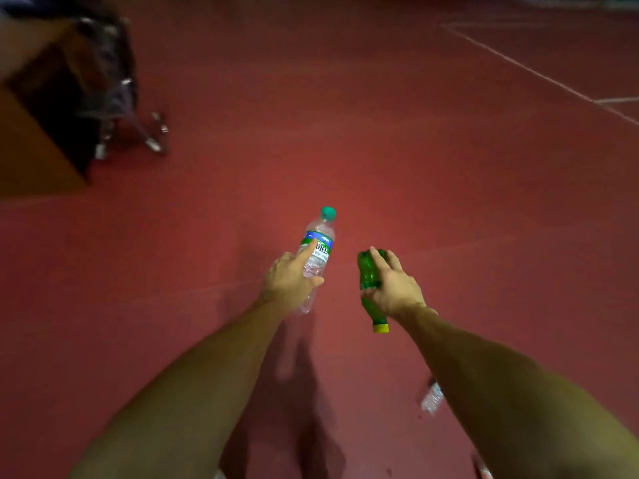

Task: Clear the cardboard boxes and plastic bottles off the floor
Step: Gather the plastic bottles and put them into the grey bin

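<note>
Left hand (290, 283) grips the clear bottle (316, 257), cap fwd; right hand (392, 288) holds the green bottle (368, 281), cap twd the person. Both are off the red floor (449, 188). Best to keep grips firm and carry them to the box (38, 133) at far left; another bottle (432, 397) lies by the right arm.

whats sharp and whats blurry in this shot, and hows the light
Head view: dim light, no glare; the clear bottle in the left hand and green bottle in the right hand are fairly sharp; the cardboard box and metal cart at upper left are smeared; the small bottle lying by the right forearm is soft too.
</note>
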A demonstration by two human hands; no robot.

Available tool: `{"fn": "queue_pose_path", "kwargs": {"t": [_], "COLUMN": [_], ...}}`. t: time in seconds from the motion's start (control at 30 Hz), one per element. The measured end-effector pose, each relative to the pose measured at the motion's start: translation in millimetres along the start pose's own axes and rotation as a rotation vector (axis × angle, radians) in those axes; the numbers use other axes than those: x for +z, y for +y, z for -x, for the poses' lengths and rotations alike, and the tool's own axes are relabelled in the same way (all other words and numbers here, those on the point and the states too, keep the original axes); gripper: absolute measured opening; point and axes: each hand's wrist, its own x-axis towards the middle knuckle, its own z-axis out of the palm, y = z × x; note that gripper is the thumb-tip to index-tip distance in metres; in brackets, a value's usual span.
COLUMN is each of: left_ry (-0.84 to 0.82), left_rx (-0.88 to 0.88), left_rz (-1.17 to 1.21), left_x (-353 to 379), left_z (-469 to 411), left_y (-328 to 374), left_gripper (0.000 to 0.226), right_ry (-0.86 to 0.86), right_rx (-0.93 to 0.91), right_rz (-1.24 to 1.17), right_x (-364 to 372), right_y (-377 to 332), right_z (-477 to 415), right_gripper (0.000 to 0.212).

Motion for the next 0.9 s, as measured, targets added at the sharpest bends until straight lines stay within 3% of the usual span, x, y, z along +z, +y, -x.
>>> {"fn": "queue_pose_path", "kwargs": {"t": [0.23,0.43,0.73,0.9], "left_ry": [0.189,0.350,0.590,0.631], "left_rx": [-0.294,-0.544,-0.923,-1.043], "left_rz": [0.033,0.091,0.137,0.146], "left_x": [-130,-238,-321,-351], "left_z": [54,146,267,294], "left_y": [-219,-389,-553,-618], "left_gripper": [0.078,0.077,0.078,0.078], "right_ry": [-0.165,-0.245,-0.419,-0.477], "right_rx": [-0.335,-0.671,-0.994,-1.110], "right_rz": [0.073,0.121,0.286,0.364], "right_x": [109,217,328,383], "right_y": [-259,-467,-697,-785], "right_z": [-27,2,65,72], "right_gripper": [0.091,0.086,0.089,0.091]}}
